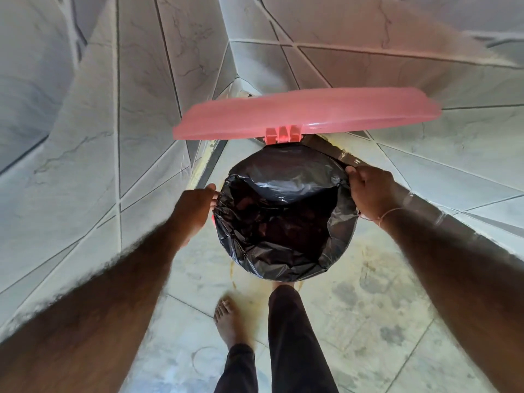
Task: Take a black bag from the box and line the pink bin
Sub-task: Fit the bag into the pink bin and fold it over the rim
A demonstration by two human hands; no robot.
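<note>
The pink bin stands on the floor in a tiled corner with its pink lid (306,114) raised upright at the back. A black bag (283,217) sits inside the bin, its mouth spread wide and folded over the whole rim, which hides the bin's body. My left hand (195,208) is at the bag's left edge with its fingers down on the plastic. My right hand (371,191) pinches the bag's edge at the upper right of the rim. The box is out of view.
Grey tiled walls close in on the left and behind the bin. My bare left foot (229,319) and my dark trouser leg (295,336) stand just in front of the bin on the stained floor tiles (382,307).
</note>
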